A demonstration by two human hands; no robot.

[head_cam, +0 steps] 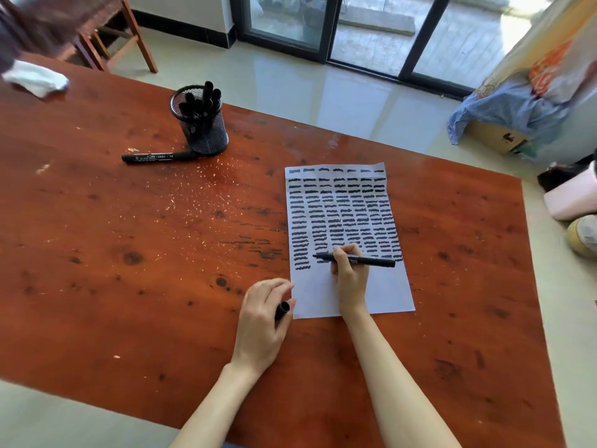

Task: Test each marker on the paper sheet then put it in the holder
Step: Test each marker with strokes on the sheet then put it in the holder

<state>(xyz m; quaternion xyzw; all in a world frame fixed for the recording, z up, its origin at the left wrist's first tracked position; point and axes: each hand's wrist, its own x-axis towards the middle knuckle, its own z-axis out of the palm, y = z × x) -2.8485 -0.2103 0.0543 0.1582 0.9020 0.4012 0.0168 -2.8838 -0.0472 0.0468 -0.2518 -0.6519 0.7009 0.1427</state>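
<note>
A white paper sheet [384,295] lies on the red-brown table [129,253], covered in rows of short black strokes down to its lower third. My right hand [350,276] grips an uncapped black marker [376,260] with its tip on the paper at the lowest row of strokes. My left hand [263,321] rests at the sheet's left edge and holds the marker's black cap [282,311]. A black mesh holder [202,124] with several black markers stands at the back left. One capped black marker [158,156] lies flat on the table beside the holder.
A white cloth [37,79] lies at the table's far left corner, by a wooden chair [129,33]. Black ink marks stain the wood left of the sheet. Glass doors, a cardboard box under blue cloth [504,114] and shoes sit on the floor to the right.
</note>
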